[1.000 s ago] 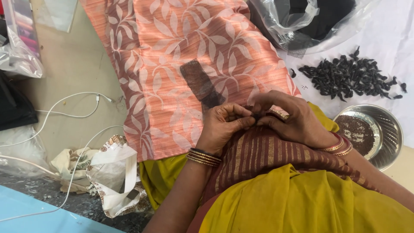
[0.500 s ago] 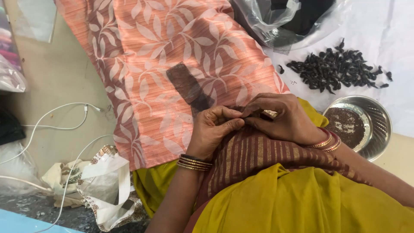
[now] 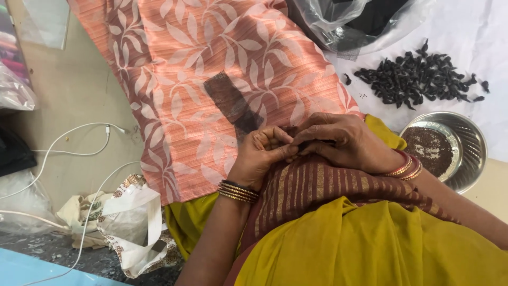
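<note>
Over a lap draped in mustard cloth [image 3: 370, 249], the left hand [image 3: 262, 159] and right hand [image 3: 338, 140] meet fingertip to fingertip, pinched together on a small dark pod [image 3: 292, 131] held close, seemingly for opening; what exactly they grip is mostly hidden. Beside the right wrist sits a steel bowl [image 3: 465, 153] of dark seeds, within easy reach. Beyond it, a heap of black pods [image 3: 418, 79] lies on white sheeting [image 3: 476, 32]. An orange leaf-print cloth [image 3: 211, 79] spreads ahead.
</note>
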